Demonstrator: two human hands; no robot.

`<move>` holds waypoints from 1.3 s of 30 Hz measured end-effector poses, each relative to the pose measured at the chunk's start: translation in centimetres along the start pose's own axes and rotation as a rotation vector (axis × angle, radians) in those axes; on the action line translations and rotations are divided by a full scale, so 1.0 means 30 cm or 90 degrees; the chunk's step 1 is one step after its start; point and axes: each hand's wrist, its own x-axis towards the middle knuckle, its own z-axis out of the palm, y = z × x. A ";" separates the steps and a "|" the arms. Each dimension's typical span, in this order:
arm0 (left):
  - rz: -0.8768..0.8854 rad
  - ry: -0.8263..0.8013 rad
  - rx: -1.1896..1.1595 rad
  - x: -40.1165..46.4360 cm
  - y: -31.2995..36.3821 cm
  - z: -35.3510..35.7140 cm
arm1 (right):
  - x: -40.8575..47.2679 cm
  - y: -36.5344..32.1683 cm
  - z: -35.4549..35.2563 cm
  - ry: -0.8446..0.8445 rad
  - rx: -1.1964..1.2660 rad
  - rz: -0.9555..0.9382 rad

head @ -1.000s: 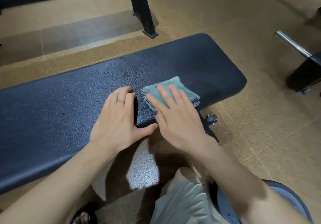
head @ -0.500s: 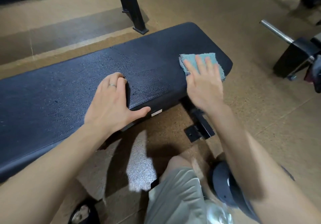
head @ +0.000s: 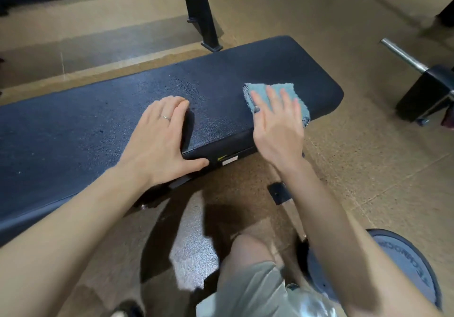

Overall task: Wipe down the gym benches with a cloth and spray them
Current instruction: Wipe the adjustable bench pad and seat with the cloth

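**One hand braces, the other wipes**

The left hand (head: 159, 142) lies flat on the black bench pad (head: 73, 130), fingers straight, thumb hooked over the near edge, likely steadying the crouched person. Further right, the right hand (head: 277, 130) presses straight, spread fingers on the folded teal cloth (head: 275, 90) near the pad's rounded end, apparently mid-wipe. No spray bottle shows.

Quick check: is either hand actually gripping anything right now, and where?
No grip. The right hand presses flat on the teal cloth, fingers straight; the left hand rests on the bench near its front edge.
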 end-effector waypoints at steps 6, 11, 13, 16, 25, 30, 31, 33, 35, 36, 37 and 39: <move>-0.102 -0.018 0.035 -0.190 -0.185 -0.024 | -0.230 -0.437 0.013 -0.020 0.060 -0.036; -0.077 -0.027 0.027 -0.183 -0.186 -0.024 | -0.258 -0.468 0.003 -0.109 0.027 -0.157; -0.072 -0.045 0.032 -0.191 -0.195 -0.027 | -0.148 -0.287 -0.005 -0.080 -0.053 -0.061; -0.061 -0.030 0.040 -0.185 -0.192 -0.030 | -0.065 -0.183 -0.048 -0.119 -0.063 0.105; -0.077 -0.027 0.049 -0.192 -0.188 -0.014 | -0.300 -0.646 -0.028 -0.181 0.042 -0.048; -0.061 -0.050 0.055 -0.180 -0.196 0.004 | -0.182 -0.613 -0.023 -0.221 -0.017 -0.109; -0.060 -0.064 0.067 -0.182 -0.195 0.002 | -0.121 -0.616 -0.008 -0.226 -0.014 -0.117; -0.069 -0.085 0.092 -0.179 -0.191 -0.005 | 0.038 -0.637 0.040 -0.271 -0.008 -0.129; -0.078 -0.096 0.105 -0.170 -0.185 -0.013 | 0.186 -0.686 0.090 -0.317 -0.028 -0.140; -0.080 -0.101 0.109 -0.168 -0.185 -0.014 | 0.234 -0.716 0.111 -0.323 -0.040 -0.154; -0.080 -0.102 0.111 -0.170 -0.186 -0.014 | 0.268 -0.736 0.127 -0.323 -0.045 -0.173; -0.079 -0.097 0.106 -0.174 -0.189 -0.013 | 0.312 -0.704 0.147 -0.325 -0.044 -0.202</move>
